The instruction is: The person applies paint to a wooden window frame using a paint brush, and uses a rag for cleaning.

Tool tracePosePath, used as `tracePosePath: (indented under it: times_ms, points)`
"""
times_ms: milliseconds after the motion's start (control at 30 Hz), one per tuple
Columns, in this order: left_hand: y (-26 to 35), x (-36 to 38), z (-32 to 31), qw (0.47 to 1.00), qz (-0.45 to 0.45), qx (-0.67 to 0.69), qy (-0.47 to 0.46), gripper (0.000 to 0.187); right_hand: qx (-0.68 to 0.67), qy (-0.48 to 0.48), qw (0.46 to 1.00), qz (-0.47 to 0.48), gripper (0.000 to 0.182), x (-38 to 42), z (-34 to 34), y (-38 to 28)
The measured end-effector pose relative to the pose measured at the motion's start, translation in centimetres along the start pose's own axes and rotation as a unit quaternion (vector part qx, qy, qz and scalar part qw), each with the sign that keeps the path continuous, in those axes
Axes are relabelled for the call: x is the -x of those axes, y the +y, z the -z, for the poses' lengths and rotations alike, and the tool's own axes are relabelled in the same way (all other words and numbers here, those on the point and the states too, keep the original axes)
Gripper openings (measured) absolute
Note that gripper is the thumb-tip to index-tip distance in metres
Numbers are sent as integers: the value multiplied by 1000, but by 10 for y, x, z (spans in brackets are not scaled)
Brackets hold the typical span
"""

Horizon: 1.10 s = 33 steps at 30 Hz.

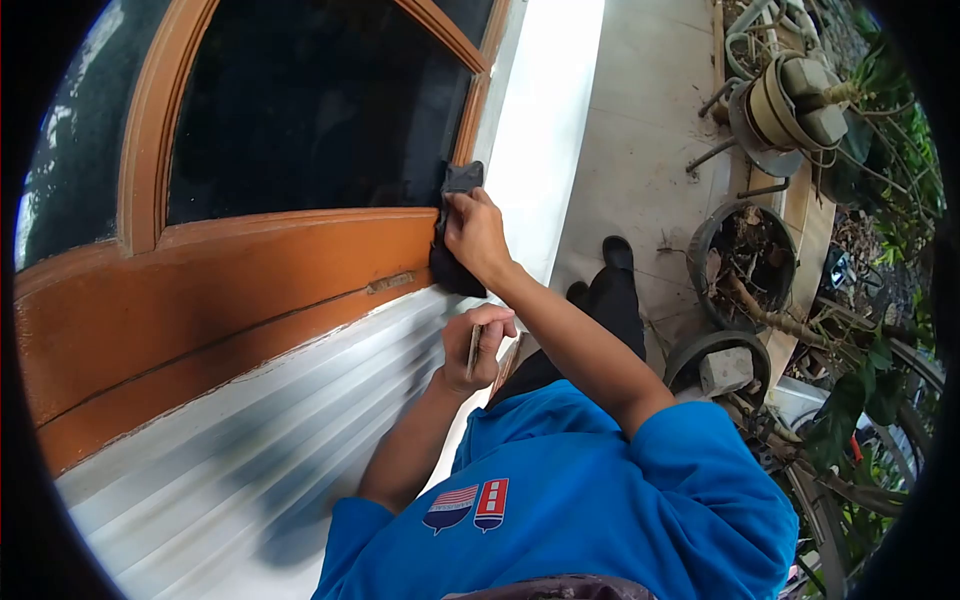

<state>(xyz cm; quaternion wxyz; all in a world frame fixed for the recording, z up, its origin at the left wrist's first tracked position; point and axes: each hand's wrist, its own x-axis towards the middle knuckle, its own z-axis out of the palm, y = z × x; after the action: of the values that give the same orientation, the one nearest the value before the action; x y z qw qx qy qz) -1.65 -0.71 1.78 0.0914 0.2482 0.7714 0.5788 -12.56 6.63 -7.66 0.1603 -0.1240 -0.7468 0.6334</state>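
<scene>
My right hand (478,232) presses a dark cloth (458,278) against the lower right corner of an orange-brown wooden window frame (300,240). The cloth hangs over the frame's edge, with part of it above my fingers and part below. Nearer my body, my left hand (478,348) is closed around a thin, flat, light-brown object (473,350), in front of the white ridged wall (290,430). Dark glass (320,110) fills the window frame.
On the right stand a round pot with dry soil and branches (745,262), another pot holding a stone (728,370), and a metal stand with a planter (780,110). Tiled floor (640,150) runs between wall and pots. Leafy plants line the far right.
</scene>
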Motion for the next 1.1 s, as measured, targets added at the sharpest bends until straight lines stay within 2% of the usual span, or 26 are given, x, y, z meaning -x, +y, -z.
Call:
tracePosePath:
  times_ms: [33, 133, 200, 300, 367, 433, 467, 567, 600, 633, 700, 767, 800, 833, 867, 900, 933, 967, 1033, 1100]
  points:
    - [0, 1, -1, 1000, -2, -4, -5, 14, -11, -8, 1000, -16, 28, -2, 4, -1]
    - [0, 2, -1, 999, -28, -32, -13, 15, -20, 63, 998, -2, 33, -42, 4, 5]
    - [-1, 4, 1, 999, -19, -29, -10, 16, 52, 155, 984, 74, 39, -93, 0, 17]
    - [-4, 8, 5, 999, -5, -38, -13, 16, 83, 112, 988, 64, 41, -146, 10, 22]
    - [-4, 10, 5, 999, -1, -34, -8, 16, 56, 124, 989, 53, 38, -136, 5, 20]
    - [-6, 5, 3, 1000, 0, -28, -3, 16, 40, 84, 995, 31, 38, -107, 7, 14]
    - [-6, 4, 1, 1000, 5, -25, -2, 16, 34, 80, 995, 49, 42, -102, 2, 22]
    - [-4, 2, -1, 1000, 9, -27, -10, 15, 51, 150, 980, 123, 33, -136, 4, 33]
    - [-3, 2, -1, 999, 10, -30, -14, 15, 66, 111, 987, 94, 34, -150, 10, 34]
    - [-4, 2, 0, 999, 14, -30, -13, 15, 92, 98, 985, 104, 35, -158, 13, 34]
    - [-5, 3, 0, 999, 22, -26, -13, 15, 94, 81, 989, 79, 37, -146, 15, 28]
    - [-6, 3, -2, 999, 18, -24, -17, 15, 101, 49, 988, 107, 41, -107, 18, 21]
    - [-6, 2, -2, 999, 16, -23, -18, 15, 85, 0, 995, 48, 46, -81, 16, 15]
    - [-6, 1, -2, 999, 9, -28, -18, 15, 86, -38, 994, 48, 50, -53, 15, 12]
    - [-4, 1, -1, 999, 4, -32, -19, 15, 79, -77, 994, 19, 49, -24, 10, 9]
    - [-3, 1, -1, 999, -2, -36, -22, 15, 60, -88, 994, 32, 47, 5, 9, 4]
    - [-1, 1, -2, 999, 1, -33, -15, 15, 24, -46, 997, 55, 43, 28, 0, 10]
    - [-2, 1, -3, 999, 0, -35, -12, 15, 4, -22, 999, 22, 38, 40, -2, 9]
    - [-2, 2, -1, 999, -2, -41, -7, 16, -17, -45, 999, 7, 31, 33, 11, 11]
    - [0, 2, 0, 999, 1, -34, -13, 16, -26, 5, 1000, -13, 27, 7, 24, 11]
